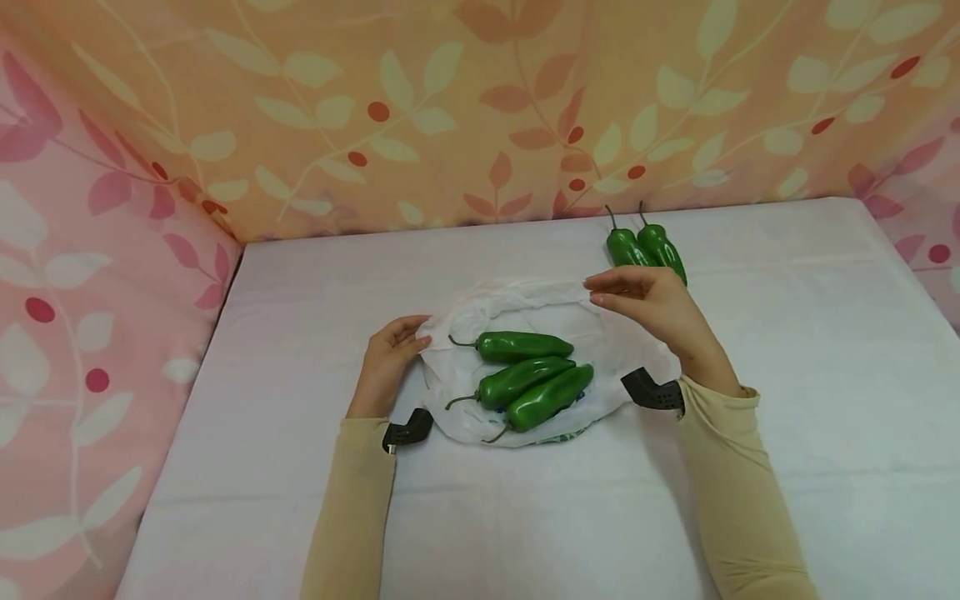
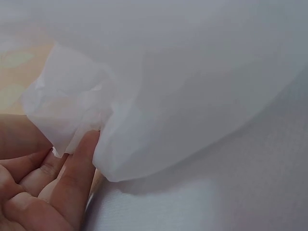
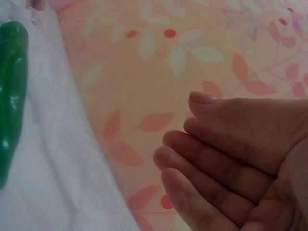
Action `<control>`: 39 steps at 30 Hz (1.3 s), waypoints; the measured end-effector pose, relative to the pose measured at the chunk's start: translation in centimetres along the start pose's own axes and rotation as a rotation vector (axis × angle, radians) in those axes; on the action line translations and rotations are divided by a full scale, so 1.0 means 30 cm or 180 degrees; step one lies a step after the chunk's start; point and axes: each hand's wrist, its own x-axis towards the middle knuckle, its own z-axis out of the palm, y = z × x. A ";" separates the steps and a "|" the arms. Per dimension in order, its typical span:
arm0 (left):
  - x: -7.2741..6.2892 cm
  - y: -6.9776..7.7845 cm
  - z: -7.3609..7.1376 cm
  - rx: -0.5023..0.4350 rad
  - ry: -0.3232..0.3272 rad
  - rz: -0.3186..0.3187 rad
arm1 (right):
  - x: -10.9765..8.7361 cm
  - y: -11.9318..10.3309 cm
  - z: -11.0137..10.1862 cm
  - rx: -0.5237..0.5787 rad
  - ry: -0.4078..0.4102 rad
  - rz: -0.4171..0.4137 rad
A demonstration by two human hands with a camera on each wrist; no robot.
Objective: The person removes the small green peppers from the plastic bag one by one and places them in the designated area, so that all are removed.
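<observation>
A white translucent plastic bag (image 1: 450,421) lies spread in the middle of the table with its mouth toward me. Three glossy green chili peppers rest in it: one (image 1: 525,347) at the back, one (image 1: 525,383) in the middle and one (image 1: 550,400) in front. My left hand (image 1: 384,364) pinches the bag's left edge between thumb and fingers; the left wrist view shows the thin plastic (image 2: 183,106) at the fingertips (image 2: 90,144). Above the bag's right rim hovers my right hand (image 1: 656,308), fingers loosely bent, holding nothing. In the right wrist view a pepper (image 3: 12,96) shows beside it.
Two more green chili peppers (image 1: 626,248) lie side by side at the table's back, partly hidden behind the right hand. A white cloth (image 1: 300,292) covers the table. Patterned curtains (image 1: 315,108) stand along its back and sides.
</observation>
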 end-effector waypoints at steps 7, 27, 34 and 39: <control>-0.001 0.006 0.003 0.0000 0.0000 0.0011 | 0.018 0.019 0.030 -0.0185 -0.0420 0.0043; -0.014 0.011 0.018 0.0058 0.0050 -0.0065 | 0.051 0.119 0.128 -0.0263 -0.1076 -0.0059; -0.012 0.018 0.016 0.0108 0.0091 -0.0073 | 0.064 0.141 0.145 -0.0273 -0.1137 -0.0107; -0.010 0.018 0.010 0.0107 0.0108 -0.0078 | 0.069 0.145 0.153 -0.0411 -0.1132 -0.0136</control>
